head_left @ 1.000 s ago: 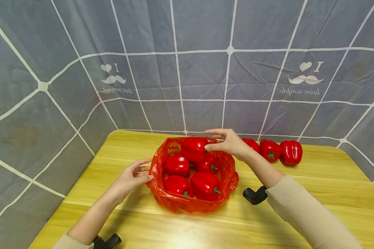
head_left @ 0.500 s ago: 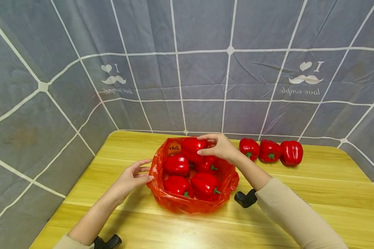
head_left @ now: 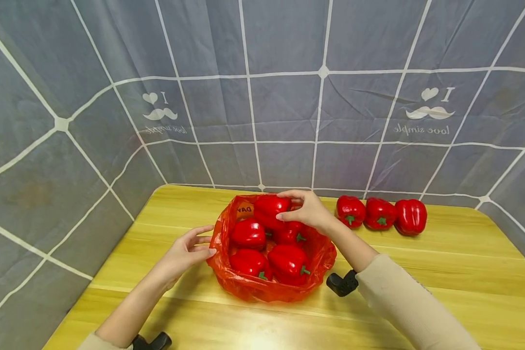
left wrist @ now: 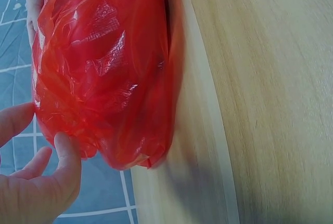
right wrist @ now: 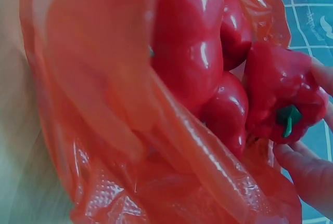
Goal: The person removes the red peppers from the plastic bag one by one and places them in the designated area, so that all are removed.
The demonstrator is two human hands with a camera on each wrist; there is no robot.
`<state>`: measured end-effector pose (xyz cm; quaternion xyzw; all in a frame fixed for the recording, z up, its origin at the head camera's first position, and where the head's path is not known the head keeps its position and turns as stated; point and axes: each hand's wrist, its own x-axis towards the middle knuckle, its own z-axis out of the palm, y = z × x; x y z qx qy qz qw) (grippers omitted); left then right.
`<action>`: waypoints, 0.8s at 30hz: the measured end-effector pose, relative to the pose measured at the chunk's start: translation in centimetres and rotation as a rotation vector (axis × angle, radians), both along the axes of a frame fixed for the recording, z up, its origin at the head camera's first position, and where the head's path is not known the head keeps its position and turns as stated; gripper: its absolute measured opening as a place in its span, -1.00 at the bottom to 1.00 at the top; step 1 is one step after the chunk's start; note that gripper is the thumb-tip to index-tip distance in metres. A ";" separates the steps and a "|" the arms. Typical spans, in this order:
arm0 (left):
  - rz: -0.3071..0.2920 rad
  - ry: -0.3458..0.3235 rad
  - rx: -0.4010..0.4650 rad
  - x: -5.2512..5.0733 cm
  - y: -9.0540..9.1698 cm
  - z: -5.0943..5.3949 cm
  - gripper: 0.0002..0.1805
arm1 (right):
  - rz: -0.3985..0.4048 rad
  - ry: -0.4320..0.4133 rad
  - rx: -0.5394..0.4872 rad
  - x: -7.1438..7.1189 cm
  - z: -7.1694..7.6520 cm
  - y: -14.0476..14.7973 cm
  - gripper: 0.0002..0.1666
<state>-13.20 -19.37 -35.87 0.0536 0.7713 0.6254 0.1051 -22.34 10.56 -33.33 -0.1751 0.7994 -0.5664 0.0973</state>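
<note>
Red peppers [head_left: 287, 260] – 5 – lie in the bag [head_left: 267, 291]; the left hand [head_left: 185, 250], loosely spread, touches its side, presumably steadying it; the right hand [head_left: 308, 209] pinches the rearmost pepper [head_left: 267, 212], seemingly for control.

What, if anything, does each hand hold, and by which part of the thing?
The right hand holds a red bell pepper by its sides, near the stem. The left hand only touches the side of the red plastic bag.

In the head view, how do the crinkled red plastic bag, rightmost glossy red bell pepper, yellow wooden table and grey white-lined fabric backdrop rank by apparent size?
Largest to smallest:
grey fabric backdrop
yellow wooden table
red plastic bag
rightmost red bell pepper
</note>
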 end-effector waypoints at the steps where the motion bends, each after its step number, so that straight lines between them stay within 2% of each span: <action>1: 0.000 0.001 -0.002 0.0 0.0 0.0 -0.34 | -0.003 0.002 0.001 0.1 0.0 0.0 -0.40; 8: 0.004 -0.006 0.003 0.1 0.0 -0.1 -0.34 | -0.014 -0.020 -0.010 0.4 0.0 -0.2 -0.41; 15: 0.004 -0.013 0.020 0.0 -0.1 -0.3 -0.34 | -0.008 -0.008 -0.032 0.6 0.0 -0.1 -0.43; 24: -0.003 -0.019 0.036 -0.1 -0.2 -0.5 -0.35 | -0.029 -0.023 -0.083 0.9 1.6 1.0 -0.39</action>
